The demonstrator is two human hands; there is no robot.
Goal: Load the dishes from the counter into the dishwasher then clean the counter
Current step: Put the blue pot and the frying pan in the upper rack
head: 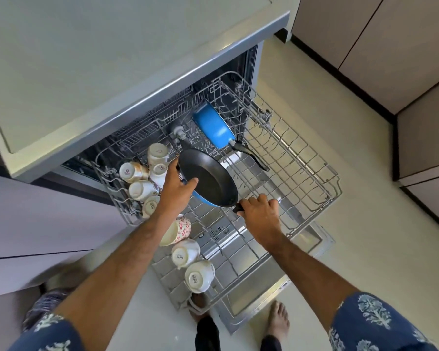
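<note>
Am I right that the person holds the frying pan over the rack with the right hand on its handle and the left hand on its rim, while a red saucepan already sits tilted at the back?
Not quite: the saucepan is blue, not red, as the head view shows. Right hand grips the frying pan handle, left hand its rim, over the rack.

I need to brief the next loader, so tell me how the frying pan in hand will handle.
The frying pan looks rigid. It is probably handle-heavy to steer: the right hand grips the handle while the left hand steadies the rim. Its dark coating looks smooth, so possibly slippery. Tilted above the rack, it may slide between tines.
</note>
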